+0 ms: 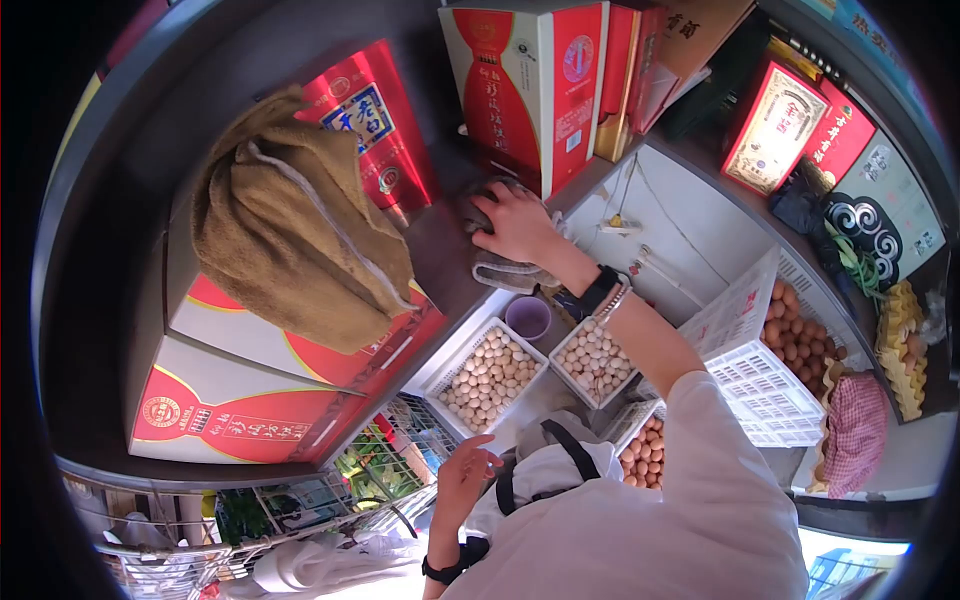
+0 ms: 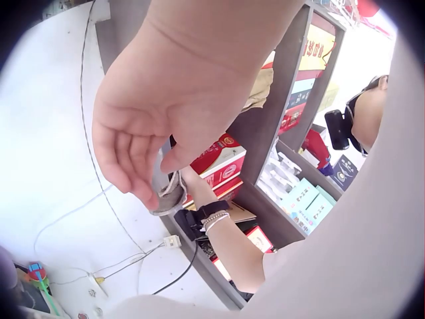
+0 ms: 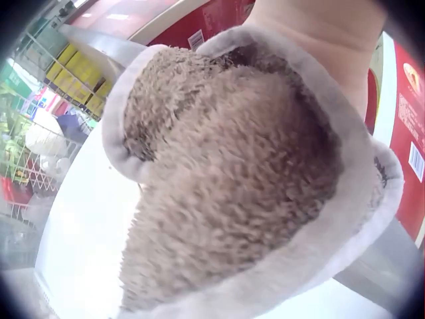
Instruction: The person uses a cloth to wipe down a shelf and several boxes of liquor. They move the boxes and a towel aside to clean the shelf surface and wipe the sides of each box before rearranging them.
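My right hand (image 1: 518, 228) reaches up to the dark shelf (image 1: 440, 250) and holds a grey-brown cloth (image 1: 500, 272) against its surface. Fuzzy pile and a pale stitched border show on this cloth (image 3: 226, 173) in the right wrist view, where it covers my fingers. Low in front of the body hangs my left hand (image 1: 462, 480), its fingers loosely bent with nothing in them. A larger brown towel (image 1: 300, 220) drapes over boxes to the left of the cloth. A red-and-white gift box (image 1: 525, 95) stands just behind my right hand.
Below the shelf sit two white baskets of pale eggs (image 1: 487, 380) (image 1: 593, 362) and a purple cup (image 1: 528, 317). White crates (image 1: 755, 370) with brown eggs (image 1: 795, 330) stand at right. A wire rack (image 1: 400, 450) is at lower left. Cords (image 2: 84, 100) run along the white wall.
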